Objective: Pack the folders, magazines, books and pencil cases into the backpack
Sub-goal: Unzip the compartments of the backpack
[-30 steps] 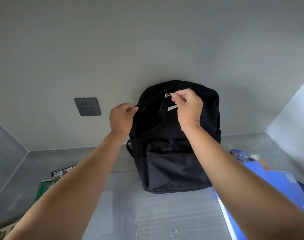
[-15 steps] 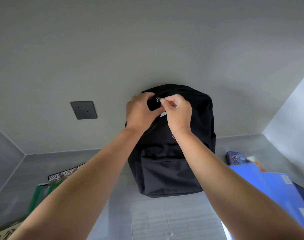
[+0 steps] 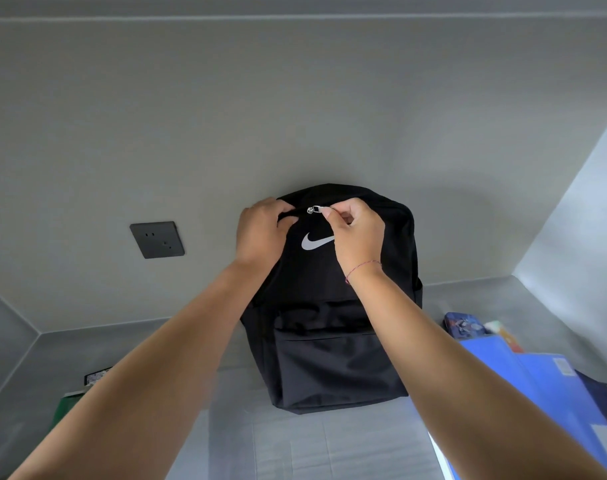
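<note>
My backpack (image 3: 333, 341) stands upright against the grey wall (image 3: 295, 116), at the back of the table (image 3: 312, 448). My right hand (image 3: 359, 237) pinches the metal zipper pull (image 3: 316, 209) at the top of the bag, while my left hand (image 3: 262, 230) clamps the fabric just beside it. Blue folders (image 3: 551, 386) lie to the right, a pencil case (image 3: 464, 325) behind them.

A single head-worn wide-angle view looks forward and down along both forearms, close behind the left hand (image 3: 262, 230) and right hand (image 3: 359, 233), facing the wall (image 3: 295, 98) beyond them
</note>
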A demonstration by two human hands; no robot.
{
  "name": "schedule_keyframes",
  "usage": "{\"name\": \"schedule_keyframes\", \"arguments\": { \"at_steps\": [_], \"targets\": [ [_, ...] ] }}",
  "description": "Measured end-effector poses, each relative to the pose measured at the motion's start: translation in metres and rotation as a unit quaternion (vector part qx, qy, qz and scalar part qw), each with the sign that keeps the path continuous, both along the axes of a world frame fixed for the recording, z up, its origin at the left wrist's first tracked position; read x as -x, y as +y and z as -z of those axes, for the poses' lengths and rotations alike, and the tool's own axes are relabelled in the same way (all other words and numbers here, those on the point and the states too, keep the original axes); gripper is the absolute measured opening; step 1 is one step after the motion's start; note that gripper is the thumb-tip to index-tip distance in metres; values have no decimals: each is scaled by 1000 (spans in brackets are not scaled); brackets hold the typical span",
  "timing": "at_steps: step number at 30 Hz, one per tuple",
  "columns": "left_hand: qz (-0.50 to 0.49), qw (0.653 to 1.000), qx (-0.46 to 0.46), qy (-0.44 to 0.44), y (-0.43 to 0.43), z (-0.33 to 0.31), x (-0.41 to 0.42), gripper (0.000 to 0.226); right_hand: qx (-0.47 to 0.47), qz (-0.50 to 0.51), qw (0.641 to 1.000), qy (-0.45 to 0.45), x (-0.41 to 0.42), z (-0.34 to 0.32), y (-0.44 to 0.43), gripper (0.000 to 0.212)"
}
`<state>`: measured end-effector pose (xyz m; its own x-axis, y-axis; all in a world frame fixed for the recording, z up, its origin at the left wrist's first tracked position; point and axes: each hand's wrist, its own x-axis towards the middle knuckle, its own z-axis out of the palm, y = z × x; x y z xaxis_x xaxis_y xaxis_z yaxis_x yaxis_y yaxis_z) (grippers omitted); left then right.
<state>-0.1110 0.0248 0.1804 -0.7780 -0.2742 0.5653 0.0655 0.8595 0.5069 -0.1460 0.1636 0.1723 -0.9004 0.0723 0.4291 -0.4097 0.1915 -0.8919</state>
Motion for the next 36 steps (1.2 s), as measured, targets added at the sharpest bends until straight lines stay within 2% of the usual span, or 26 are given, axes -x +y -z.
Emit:
{"name": "schedule_keyframes", "arguments": {
  "at_steps": [5, 10, 14, 18, 22, 26, 28, 31, 36],
  "targets": [
    [2, 1000, -4, -10, -1, -3, -2, 21, 4, -5, 1000, -7, -1, 1, -4, 11],
    [-43, 999, -14, -29, -33, 3, -8, 20, 61, 125, 990, -25, 25, -7, 26, 14],
    [-65, 997, -19, -43, -46, 7, -11, 21, 74, 131, 988, -46, 32, 0, 49, 9],
    [-19, 998, 37, -44, -13, -3, 1, 38, 124, 101, 985, -70, 26, 13, 54, 5],
    [43, 991, 126, -6, 28, -5, 21, 46, 122, 88, 986, -65, 24, 17, 67, 5],
    [87, 981, 174, 3, 66, -5, 39, 41, 115, 74, 988, -71, 25, 16, 80, 9],
    [97, 977, 188, 20, 79, -2, 44, 31, 114, 70, 988, -80, 25, 18, 86, 9],
    [96, 979, 168, 65, 84, 5, 46, 13, 100, 68, 989, -91, 25, 22, 95, 9],
    [78, 983, 147, 74, 85, 6, 46, 10, 102, 50, 987, -111, 24, 38, 106, 12]
  ]
}}
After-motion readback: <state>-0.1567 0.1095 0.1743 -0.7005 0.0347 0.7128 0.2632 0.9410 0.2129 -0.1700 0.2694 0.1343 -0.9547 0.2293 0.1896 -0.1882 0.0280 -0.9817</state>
